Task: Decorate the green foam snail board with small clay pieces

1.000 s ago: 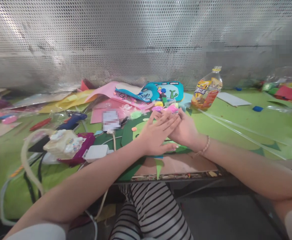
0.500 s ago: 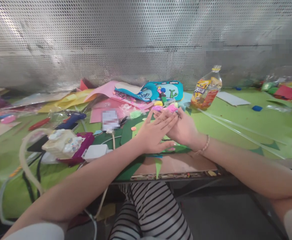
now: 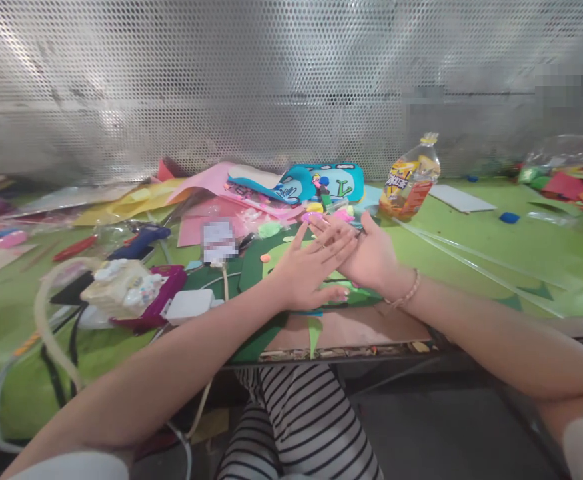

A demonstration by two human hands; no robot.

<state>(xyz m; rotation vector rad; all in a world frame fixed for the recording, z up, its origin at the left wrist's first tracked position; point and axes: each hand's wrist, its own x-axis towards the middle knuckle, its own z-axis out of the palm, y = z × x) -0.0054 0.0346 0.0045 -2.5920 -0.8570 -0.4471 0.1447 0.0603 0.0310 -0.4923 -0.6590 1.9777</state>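
My left hand (image 3: 306,267) lies palm down, its fingers stretched out across the fingers of my right hand. My right hand (image 3: 371,253) is turned palm up beneath it, the thumb raised and apart. Between the palms nothing shows, though the overlap hides part of them. Both hands are above a green cut-out sheet (image 3: 254,270) near the table edge. Just beyond the fingertips lie a purple lump (image 3: 312,217), a pink lump (image 3: 344,214) and a yellow lump (image 3: 315,207), apparently modelling clay. A small orange piece (image 3: 264,258) rests on the sheet left of my hands.
Blue decorated cut-outs (image 3: 348,181) and pink paper (image 3: 196,183) lie at the back. A plastic bottle (image 3: 411,177) stands behind my right hand. To the left are a cream box (image 3: 121,287), a white adapter (image 3: 190,305), cables and a blue glue gun (image 3: 144,239).
My left hand has slid slightly over my right hand, and the right thumb stands further apart. The small shift of the whole scene comes from the camera.
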